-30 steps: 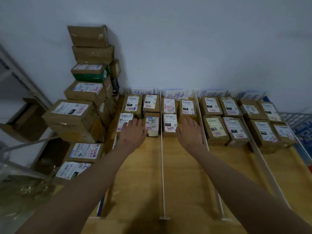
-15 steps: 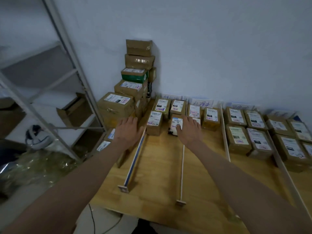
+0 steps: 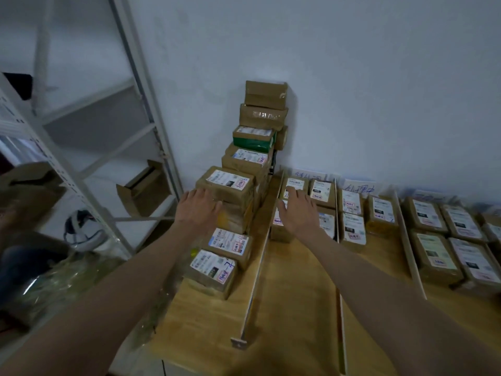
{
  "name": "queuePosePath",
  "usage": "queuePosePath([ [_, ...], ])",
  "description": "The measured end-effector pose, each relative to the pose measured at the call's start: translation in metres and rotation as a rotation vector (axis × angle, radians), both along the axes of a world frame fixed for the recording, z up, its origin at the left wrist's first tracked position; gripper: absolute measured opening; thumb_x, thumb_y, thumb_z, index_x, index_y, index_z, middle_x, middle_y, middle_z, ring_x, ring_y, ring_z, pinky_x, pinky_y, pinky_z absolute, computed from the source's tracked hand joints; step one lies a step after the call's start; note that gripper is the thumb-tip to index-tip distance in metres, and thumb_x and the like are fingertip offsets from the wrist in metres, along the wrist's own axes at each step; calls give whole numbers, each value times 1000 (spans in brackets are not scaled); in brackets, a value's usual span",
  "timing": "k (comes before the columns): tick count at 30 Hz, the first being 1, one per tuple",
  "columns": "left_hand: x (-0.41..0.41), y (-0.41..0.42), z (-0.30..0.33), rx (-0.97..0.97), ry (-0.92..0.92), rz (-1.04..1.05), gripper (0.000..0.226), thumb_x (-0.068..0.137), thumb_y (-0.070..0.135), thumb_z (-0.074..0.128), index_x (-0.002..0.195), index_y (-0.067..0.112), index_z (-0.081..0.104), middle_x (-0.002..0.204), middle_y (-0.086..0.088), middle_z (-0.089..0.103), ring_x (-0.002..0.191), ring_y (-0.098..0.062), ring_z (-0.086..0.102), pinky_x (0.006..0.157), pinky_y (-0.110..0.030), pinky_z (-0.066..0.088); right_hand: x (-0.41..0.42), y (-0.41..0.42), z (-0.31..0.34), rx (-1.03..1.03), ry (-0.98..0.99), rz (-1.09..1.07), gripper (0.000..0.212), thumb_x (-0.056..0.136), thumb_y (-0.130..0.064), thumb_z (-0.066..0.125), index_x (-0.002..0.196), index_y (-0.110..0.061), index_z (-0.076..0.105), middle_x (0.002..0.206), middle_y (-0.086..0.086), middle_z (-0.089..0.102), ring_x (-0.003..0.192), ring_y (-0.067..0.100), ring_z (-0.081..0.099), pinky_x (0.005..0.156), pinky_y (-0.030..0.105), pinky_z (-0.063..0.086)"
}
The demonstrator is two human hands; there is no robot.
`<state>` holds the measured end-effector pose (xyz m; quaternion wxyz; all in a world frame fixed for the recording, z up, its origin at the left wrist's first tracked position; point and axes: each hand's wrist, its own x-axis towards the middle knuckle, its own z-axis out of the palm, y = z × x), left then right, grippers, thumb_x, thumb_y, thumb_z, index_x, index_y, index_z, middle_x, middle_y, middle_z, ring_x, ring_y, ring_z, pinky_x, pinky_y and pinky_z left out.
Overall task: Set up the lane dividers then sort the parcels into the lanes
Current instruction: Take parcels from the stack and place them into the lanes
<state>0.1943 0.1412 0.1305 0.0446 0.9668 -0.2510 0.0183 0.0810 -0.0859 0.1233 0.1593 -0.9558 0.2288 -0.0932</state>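
At the far left of the frame we see a white metal shelving rack (image 3: 81,158) with an open cardboard box (image 3: 143,185) on one of its shelves. Left of centre, our left hand (image 3: 199,210) reaches forward with straight, slightly spread fingers, holding nothing; its fingertips are at the near face of a large labelled parcel (image 3: 226,185), though we cannot tell whether they touch it. Behind this parcel a stack of parcels (image 3: 260,131) rises against the white wall (image 3: 352,77). In front of it, two smaller labelled parcels (image 3: 217,261) lie on the left edge of the wooden table (image 3: 292,308). Just right of them the first lane divider (image 3: 259,267), a thin white strip, runs from the table's near edge to the wall. At centre, our right hand (image 3: 298,215) hovers open, fingers spread, over the sorted parcels (image 3: 320,194) at the far end of the first lane. A second divider (image 3: 340,308) follows, then further lanes in the right of the frame, each holding rows of labelled parcels (image 3: 433,234). Handwritten paper signs (image 3: 360,188) stand against the wall behind the lanes.
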Motion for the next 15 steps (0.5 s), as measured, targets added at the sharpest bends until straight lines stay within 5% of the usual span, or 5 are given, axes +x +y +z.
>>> queuePosePath([
  [15, 203, -49, -1, -7, 93, -146, 59, 103, 50, 29, 145, 9, 41, 144, -13, 47, 132, -30, 45, 116, -44, 28, 154, 5, 5, 186, 63, -173, 46, 104, -33, 36, 145, -14, 33, 135, 12, 55, 126, 32, 52, 107, 53, 41],
])
